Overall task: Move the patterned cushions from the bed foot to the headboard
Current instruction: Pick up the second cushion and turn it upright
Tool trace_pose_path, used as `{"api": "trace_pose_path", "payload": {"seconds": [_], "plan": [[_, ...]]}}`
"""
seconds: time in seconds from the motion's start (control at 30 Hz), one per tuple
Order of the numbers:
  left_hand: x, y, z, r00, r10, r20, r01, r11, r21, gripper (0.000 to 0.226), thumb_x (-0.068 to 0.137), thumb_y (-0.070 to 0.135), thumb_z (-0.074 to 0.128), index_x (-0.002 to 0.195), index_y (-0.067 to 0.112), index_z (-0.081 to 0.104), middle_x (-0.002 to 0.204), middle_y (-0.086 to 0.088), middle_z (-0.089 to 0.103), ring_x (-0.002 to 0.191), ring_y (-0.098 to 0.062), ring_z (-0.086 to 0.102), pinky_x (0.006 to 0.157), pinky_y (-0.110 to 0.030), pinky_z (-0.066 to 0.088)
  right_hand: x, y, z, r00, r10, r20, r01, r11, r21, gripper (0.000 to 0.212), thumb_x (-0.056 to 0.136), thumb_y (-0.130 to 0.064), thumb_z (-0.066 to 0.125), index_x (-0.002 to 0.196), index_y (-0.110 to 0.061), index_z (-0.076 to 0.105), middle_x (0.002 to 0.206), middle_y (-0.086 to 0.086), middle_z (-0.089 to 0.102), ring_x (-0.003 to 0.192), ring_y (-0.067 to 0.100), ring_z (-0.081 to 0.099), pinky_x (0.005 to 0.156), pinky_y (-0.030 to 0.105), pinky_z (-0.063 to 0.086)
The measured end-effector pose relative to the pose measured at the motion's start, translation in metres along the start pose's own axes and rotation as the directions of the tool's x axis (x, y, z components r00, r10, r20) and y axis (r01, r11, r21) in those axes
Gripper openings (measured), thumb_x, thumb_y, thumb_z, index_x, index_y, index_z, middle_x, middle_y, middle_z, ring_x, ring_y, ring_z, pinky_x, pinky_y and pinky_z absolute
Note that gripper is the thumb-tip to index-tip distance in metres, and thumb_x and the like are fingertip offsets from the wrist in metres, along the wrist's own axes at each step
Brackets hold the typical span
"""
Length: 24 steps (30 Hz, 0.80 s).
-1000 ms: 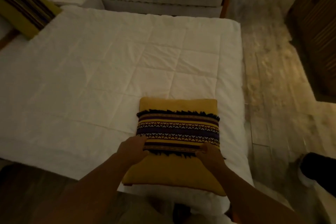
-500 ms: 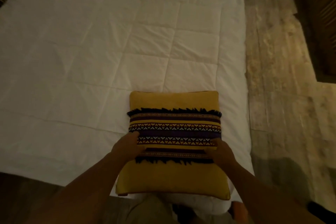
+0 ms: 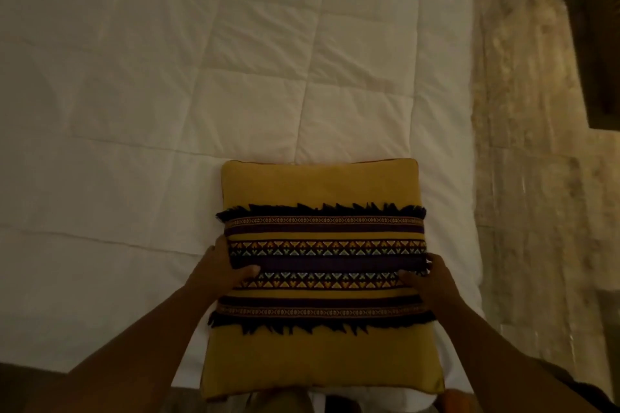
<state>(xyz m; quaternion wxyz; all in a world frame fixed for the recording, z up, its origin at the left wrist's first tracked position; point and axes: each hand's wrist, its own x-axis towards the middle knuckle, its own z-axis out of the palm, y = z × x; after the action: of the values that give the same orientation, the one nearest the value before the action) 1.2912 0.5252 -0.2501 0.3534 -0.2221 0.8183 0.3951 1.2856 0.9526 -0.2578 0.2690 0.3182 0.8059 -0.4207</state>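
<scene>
A square mustard-yellow cushion with a dark fringed band of woven triangle patterns lies flat at the near end of the white quilted bed. My left hand grips its left edge, thumb over the patterned band. On the opposite edge my right hand holds the cushion the same way. The cushion's near edge overhangs the foot of the bed. The headboard is out of view.
A pale wooden floor runs along the right side of the bed. Dark furniture stands at the upper right. The room is dim.
My view has tilted down and closer to the bed, so the second cushion and the other bed have left the frame. Both hands have slid from the cushion's top to its side edges.
</scene>
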Motion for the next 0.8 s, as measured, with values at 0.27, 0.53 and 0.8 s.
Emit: {"api": "trace_pose_path", "payload": {"seconds": [0.27, 0.53, 0.8], "plan": [[0.027, -0.015, 0.016, 0.997, -0.051, 0.054, 0.062, 0.974, -0.219, 0.162, 0.021, 0.079, 0.080, 0.153, 0.021, 0.008, 0.136, 0.000, 0.045, 0.125, -0.020, 0.048, 0.108, -0.041, 0.041, 0.018, 0.008, 0.003, 0.989, 0.065, 0.133, -0.089, 0.979, 0.184, 0.046, 0.056, -0.035, 0.087, 0.094, -0.032, 0.061, 0.095, -0.003, 0.070, 0.080, 0.016, 0.071, 0.063, 0.035, 0.057], [0.025, -0.015, 0.019, 0.995, -0.097, 0.027, 0.100, 0.942, -0.321, 0.137, 0.026, 0.061, 0.089, 0.143, 0.017, 0.031, 0.129, -0.002, 0.055, 0.119, -0.022, 0.055, 0.103, -0.043, 0.046, 0.024, -0.001, -0.003, 0.967, 0.014, 0.253, -0.065, 0.979, 0.191, 0.052, 0.064, -0.025, 0.088, 0.111, -0.016, 0.069, 0.100, 0.012, 0.076, 0.089, 0.032, 0.074, 0.079, 0.054, 0.059], [0.001, 0.000, 0.019, 0.993, -0.065, -0.100, 0.030, 0.949, -0.315, 0.111, 0.039, 0.065, 0.083, 0.131, 0.023, 0.036, 0.123, -0.002, 0.057, 0.115, -0.025, 0.057, 0.099, -0.050, 0.050, 0.014, -0.024, -0.011, 0.987, -0.016, 0.162, -0.020, 0.975, 0.220, 0.068, 0.073, -0.016, 0.085, 0.132, -0.013, 0.049, 0.120, 0.012, 0.064, 0.107, 0.035, 0.064, 0.088, 0.054, 0.055]]}}
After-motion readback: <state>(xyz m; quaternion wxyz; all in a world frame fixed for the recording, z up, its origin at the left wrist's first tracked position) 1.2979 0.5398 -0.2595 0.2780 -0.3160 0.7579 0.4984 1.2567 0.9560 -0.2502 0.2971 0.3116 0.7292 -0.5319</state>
